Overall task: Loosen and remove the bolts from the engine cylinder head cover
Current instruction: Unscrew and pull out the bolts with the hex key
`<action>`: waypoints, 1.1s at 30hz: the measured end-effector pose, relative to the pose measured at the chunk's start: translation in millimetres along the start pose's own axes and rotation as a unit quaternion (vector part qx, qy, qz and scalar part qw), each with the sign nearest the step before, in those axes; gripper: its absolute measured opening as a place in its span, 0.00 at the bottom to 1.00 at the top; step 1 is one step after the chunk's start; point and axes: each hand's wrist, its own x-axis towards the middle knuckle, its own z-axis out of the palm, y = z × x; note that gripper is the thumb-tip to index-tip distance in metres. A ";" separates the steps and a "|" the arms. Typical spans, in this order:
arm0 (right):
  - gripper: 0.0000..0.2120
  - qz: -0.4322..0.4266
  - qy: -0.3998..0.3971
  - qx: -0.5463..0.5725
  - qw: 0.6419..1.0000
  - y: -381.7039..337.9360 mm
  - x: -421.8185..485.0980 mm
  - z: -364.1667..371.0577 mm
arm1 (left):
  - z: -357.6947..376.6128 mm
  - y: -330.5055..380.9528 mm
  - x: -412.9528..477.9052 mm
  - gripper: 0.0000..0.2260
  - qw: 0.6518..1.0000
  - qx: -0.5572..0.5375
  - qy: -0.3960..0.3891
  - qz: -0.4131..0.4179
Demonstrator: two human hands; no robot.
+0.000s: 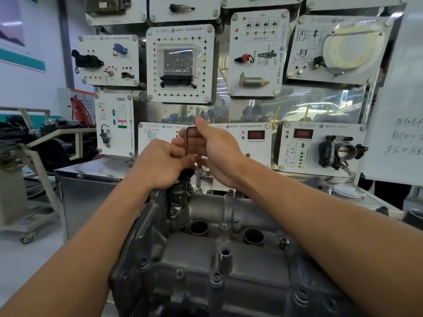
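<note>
The grey cylinder head cover (194,255) fills the lower middle of the head view. A dark L-shaped hex key (187,143) stands upright over the cover's far left end. My right hand (212,147) pinches its bent top between thumb and fingers. My left hand (162,163) is curled round the lower shaft, hiding the key's tip and whatever it sits in. A bolt (283,243) stands raised at the cover's right side. Other bolts (216,279) sit in the near flange. Loose bolts (206,176) lie on the metal top just behind my hands.
A steel cabinet (91,177) stands behind the engine. Above it, a wall of white training panels (180,62) with sensors and a throttle body (343,152). A whiteboard (398,124) is at the right, a wheeled cart (27,202) at the left.
</note>
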 end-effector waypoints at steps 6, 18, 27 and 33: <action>0.23 0.090 -0.017 0.025 0.995 1.1 8.6 -0.2 | 0.8 0.6 0.5 0.08 1.000 0.014 -0.003 0.000; 0.13 -0.154 0.144 -0.206 0.955 -9.6 0.6 7.9 | 0.0 -0.1 1.1 0.11 1.000 0.003 0.003 -0.017; 0.08 -0.127 0.023 -0.208 0.970 -10.2 2.5 10.8 | -0.6 0.8 -0.7 0.09 1.000 0.005 0.004 -0.003; 0.14 -0.036 -0.068 -0.111 0.991 -13.0 2.8 12.3 | 0.5 0.9 -0.2 0.09 1.000 -0.002 0.003 -0.012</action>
